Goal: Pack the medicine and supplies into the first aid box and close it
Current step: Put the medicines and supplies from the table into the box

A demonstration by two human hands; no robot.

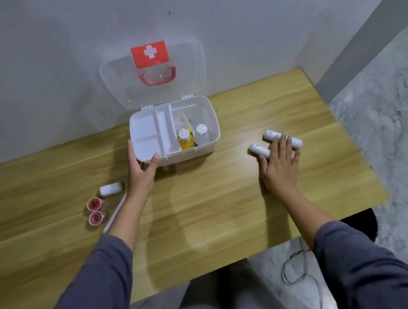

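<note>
The white first aid box [210, 121] stands open on the wooden table [201, 213], its clear lid [113, 76] with a red cross label leaning on the wall. A white divided tray fills its left half; a yellow bottle [185, 138] and a clear bottle [201, 134] stand in the right half. My left hand [142, 164] grips the box's front left corner. My right hand [279, 164] lies flat with fingers spread over two white tubes [259, 150], [271, 135] to the right of the box.
Left of my left arm lie a white gauze roll [110, 189], two small red-capped bottles [94, 204], [95, 218] and a long white stick [114, 214]. The table's right edge drops to a marble floor [385, 121]. A thin cable [296, 267] lies on the floor below.
</note>
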